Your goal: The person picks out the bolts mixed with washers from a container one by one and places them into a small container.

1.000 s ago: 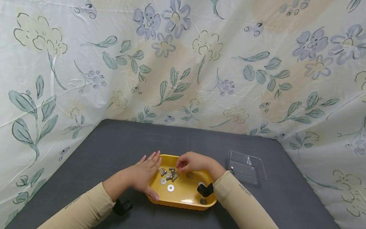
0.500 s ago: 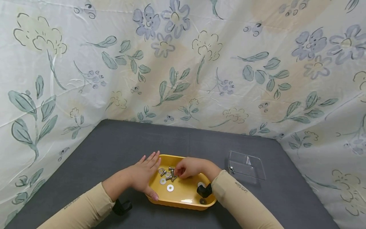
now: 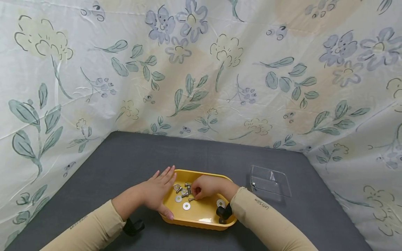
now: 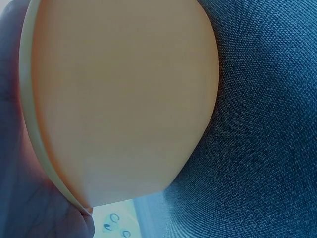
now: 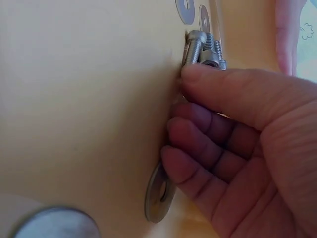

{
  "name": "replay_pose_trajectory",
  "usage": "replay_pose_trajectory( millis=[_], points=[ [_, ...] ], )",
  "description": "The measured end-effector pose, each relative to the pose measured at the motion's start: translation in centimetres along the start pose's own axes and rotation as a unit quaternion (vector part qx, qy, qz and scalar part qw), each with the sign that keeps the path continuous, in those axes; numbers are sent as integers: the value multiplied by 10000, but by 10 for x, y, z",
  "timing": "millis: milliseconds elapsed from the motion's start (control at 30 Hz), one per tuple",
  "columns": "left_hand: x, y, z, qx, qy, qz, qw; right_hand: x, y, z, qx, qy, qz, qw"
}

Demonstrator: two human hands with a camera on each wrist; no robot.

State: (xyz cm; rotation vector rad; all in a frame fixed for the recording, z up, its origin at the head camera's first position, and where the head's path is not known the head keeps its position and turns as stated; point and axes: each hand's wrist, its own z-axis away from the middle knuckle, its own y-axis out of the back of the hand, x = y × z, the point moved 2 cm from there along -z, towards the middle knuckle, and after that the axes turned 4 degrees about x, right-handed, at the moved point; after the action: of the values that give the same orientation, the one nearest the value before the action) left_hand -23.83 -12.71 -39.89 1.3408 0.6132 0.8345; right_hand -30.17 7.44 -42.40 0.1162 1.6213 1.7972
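A yellow tray (image 3: pixel 201 223) sits on the dark grey table and holds a cluster of steel bolts (image 3: pixel 186 189) and loose washers (image 3: pixel 186 206). My left hand (image 3: pixel 158 193) lies flat against the tray's left rim with its fingers straight. In the left wrist view the tray's outer wall (image 4: pixel 124 99) fills the frame and the palm shows at the left edge. My right hand (image 3: pixel 193 192) is inside the tray with its fingers curled. Its thumb (image 5: pixel 233 89) and forefinger pinch the end of a bolt (image 5: pixel 194 47). A washer (image 5: pixel 158 194) leans by the curled fingers.
A clear plastic box (image 3: pixel 270 182) stands on the table to the right of the tray, with a small metal piece at its left wall. Flowered cloth walls close in the table at the back and both sides. Another washer (image 3: pixel 221 203) lies near my right wrist.
My right hand has moved left and toward me across the tray, from its middle onto the bolt cluster. The left hand and the tray have stayed put.
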Motion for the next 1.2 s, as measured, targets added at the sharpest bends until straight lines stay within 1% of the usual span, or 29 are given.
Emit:
replay_pose_trajectory(
  millis=[133, 367, 467, 700, 833, 1200],
  points=[
    [0, 0, 0, -13, 6, 1, 10000, 0, -1, -1, -25, 37, 133, 9999],
    [0, 1, 0, -73, 61, 43, 9999, -3, 1, -1, 147, 213, -18, 9997],
    [0, 0, 1, -63, 59, 50, 10000, -4, 1, -1, 82, 226, -49, 9997],
    [0, 1, 1, -36, 44, 43, 10000, -5, 0, -1, -19, 188, 123, 9997],
    [1, 1, 1, -54, 68, 35, 10000, -4, 0, -2, 34, 246, -26, 9997],
    [1, 2, 1, -46, 69, 26, 10000, -6, -1, -4, 129, 629, -403, 9971]
  ],
)
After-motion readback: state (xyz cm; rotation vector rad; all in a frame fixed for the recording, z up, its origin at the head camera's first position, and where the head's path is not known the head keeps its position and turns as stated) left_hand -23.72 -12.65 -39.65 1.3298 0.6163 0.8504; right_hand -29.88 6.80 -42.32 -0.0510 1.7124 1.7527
